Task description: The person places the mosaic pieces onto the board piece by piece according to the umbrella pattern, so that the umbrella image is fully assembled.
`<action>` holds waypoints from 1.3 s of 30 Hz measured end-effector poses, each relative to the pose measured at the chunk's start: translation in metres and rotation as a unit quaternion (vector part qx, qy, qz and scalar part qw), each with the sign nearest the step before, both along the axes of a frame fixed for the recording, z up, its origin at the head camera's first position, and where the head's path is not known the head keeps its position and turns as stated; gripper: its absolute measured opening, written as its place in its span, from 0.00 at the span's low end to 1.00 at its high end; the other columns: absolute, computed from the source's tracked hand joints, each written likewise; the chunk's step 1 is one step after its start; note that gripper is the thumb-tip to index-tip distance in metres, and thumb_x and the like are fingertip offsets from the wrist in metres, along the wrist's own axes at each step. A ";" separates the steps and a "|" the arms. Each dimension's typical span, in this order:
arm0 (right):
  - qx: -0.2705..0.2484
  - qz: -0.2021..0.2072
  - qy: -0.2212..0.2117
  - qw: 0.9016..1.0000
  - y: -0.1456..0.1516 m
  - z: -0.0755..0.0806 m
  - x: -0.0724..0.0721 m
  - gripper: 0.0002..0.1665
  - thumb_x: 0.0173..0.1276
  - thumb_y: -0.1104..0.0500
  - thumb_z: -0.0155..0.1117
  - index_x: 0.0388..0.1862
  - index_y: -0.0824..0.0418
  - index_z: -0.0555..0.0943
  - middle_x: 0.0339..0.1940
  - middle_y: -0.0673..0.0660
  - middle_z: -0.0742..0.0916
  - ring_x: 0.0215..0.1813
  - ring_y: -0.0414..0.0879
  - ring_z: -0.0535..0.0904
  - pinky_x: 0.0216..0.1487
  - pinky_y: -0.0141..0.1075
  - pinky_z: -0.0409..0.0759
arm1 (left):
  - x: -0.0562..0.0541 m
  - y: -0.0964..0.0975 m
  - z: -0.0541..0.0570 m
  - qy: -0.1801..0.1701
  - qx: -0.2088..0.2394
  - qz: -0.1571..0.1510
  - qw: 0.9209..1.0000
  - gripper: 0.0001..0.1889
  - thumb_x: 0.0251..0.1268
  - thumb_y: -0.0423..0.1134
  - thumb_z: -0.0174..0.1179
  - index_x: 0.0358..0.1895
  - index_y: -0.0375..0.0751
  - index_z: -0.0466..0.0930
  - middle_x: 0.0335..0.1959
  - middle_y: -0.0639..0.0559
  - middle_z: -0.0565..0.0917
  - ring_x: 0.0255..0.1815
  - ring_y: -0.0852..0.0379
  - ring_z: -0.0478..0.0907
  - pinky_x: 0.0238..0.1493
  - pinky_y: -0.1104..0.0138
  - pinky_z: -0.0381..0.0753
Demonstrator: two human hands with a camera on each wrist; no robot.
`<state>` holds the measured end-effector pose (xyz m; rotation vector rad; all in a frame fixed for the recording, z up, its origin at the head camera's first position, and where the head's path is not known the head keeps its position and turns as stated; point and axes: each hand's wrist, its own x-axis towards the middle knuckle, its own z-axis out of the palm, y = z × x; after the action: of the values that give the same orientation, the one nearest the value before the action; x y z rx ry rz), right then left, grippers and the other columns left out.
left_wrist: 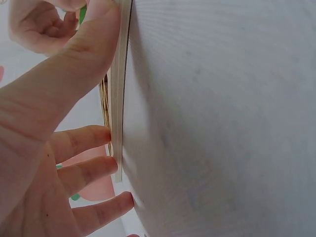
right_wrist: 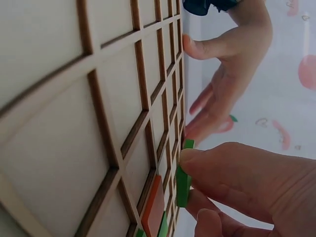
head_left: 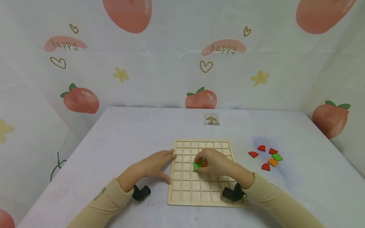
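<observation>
Near the centre of the head view, the right hand [head_left: 215, 162] pinches a green square tile [head_left: 197, 166] between thumb and fingers, its other fingers curled in, above the gridded wooden board [head_left: 182, 195]. The tile shows just left of an orange tile [head_left: 203, 164] on the board. The right-wrist view shows the held tile nearly edge-on, its long visible side running up and down the frame, roughly along the board's face; whether it touches the grid I cannot tell. The right hand is the nearer one; the left hand [head_left: 156, 164], fingers spread and gripping nothing, lies further left, its thumb and fingertips at the board's left edge. Loose red, green and orange pieces [head_left: 272, 162] lie on the surface [head_left: 137, 126] at centre right of the frame.
</observation>
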<state>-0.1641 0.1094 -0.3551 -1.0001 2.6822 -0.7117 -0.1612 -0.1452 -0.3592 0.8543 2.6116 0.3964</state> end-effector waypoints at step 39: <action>-0.018 -0.064 -0.015 0.998 0.011 0.002 -0.005 0.13 0.55 0.59 0.70 0.40 0.61 0.83 0.35 0.52 0.86 0.25 0.36 0.72 0.28 0.25 0.72 | 0.000 -0.001 -0.002 0.003 0.000 -0.003 1.000 0.48 0.44 0.55 0.70 0.69 0.35 0.60 0.73 0.38 0.57 0.73 0.38 0.55 0.73 0.48 0.57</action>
<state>-0.1687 0.1205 -0.3528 -0.8251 2.7365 -0.7961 -0.1614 -0.1462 -0.3609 0.8638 2.6132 0.3938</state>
